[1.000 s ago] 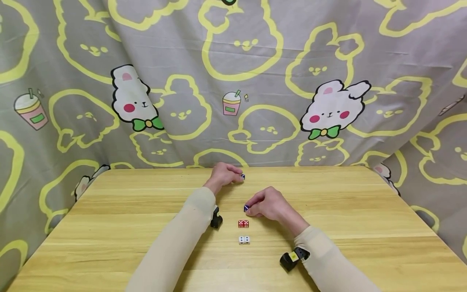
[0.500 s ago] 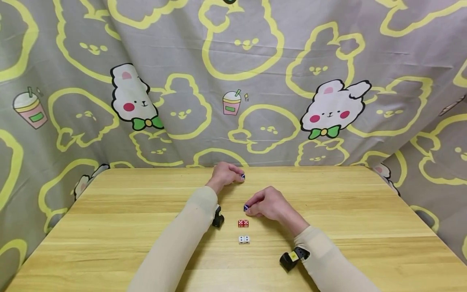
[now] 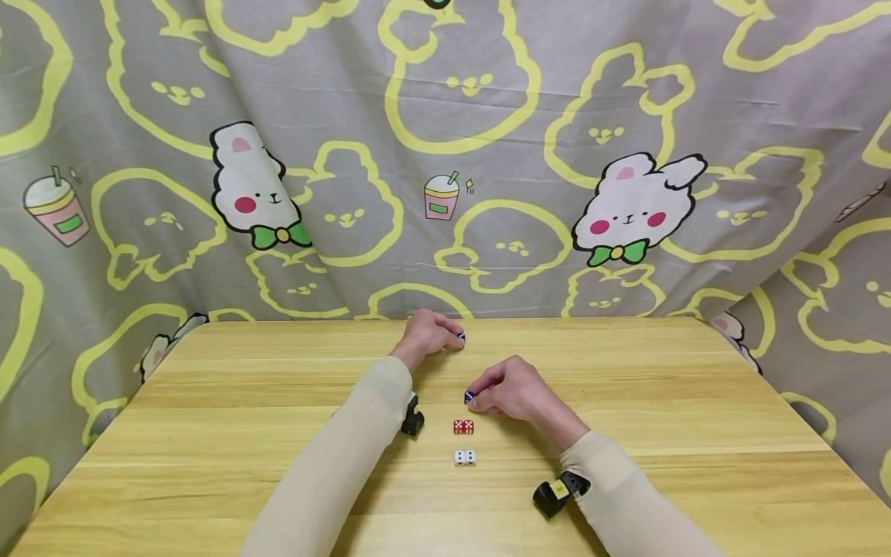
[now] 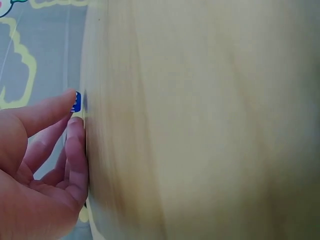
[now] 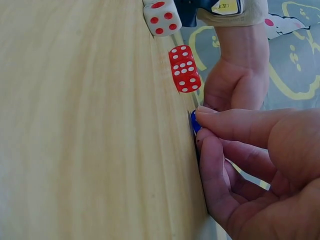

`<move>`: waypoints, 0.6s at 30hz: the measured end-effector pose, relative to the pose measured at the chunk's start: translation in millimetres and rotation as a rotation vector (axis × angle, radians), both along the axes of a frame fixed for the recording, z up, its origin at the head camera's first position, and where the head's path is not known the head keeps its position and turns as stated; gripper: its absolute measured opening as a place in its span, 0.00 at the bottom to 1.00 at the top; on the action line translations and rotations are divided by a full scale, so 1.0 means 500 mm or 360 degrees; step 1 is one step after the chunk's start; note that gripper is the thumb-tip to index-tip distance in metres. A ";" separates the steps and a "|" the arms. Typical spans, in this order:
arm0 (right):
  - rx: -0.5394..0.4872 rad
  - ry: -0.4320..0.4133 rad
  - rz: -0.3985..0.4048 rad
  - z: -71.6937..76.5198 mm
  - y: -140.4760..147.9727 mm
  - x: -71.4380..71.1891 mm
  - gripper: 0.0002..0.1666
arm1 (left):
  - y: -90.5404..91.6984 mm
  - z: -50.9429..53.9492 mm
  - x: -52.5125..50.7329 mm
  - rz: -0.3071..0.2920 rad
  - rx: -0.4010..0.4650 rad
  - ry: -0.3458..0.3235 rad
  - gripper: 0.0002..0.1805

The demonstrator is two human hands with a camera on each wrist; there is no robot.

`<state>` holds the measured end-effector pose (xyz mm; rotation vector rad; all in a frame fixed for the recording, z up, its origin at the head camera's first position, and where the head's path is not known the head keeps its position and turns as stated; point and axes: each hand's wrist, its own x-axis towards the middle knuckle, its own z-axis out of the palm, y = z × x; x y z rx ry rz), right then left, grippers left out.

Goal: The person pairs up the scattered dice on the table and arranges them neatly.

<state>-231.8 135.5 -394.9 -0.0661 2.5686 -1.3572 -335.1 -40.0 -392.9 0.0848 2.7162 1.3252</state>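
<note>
My left hand [image 3: 426, 337] reaches near the table's back edge and pinches a blue die [image 3: 462, 337] between thumb and finger. The left wrist view shows this blue die [image 4: 76, 102] at the thumb tip, mostly covered. Closer in, my right hand [image 3: 517, 389] pinches another blue die [image 3: 469, 397] low at the tabletop. In the right wrist view only a sliver of that blue die [image 5: 195, 121] shows between the fingertips. Two red dice [image 3: 463, 427] sit side by side just nearer than the right fingertips. Two white dice [image 3: 465, 458] form a pair in front of them.
The light wooden table [image 3: 209, 449] extends on both sides of the arms. A grey curtain [image 3: 334, 116] with yellow outlines and rabbit prints hangs along its back edge. A black wrist camera [image 3: 553, 495] sits by the right cuff, another black wrist camera [image 3: 413, 418] by the left.
</note>
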 end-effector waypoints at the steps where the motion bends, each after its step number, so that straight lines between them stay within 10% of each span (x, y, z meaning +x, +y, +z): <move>1: 0.0000 0.0001 0.0000 0.000 0.000 0.000 0.05 | -0.002 0.001 0.000 0.0000 0.0001 -0.0002 0.09; 18: -0.0026 0.0013 0.0024 -0.001 0.002 0.002 0.07 | -0.017 0.019 0.030 -0.0015 0.0088 -0.0161 0.07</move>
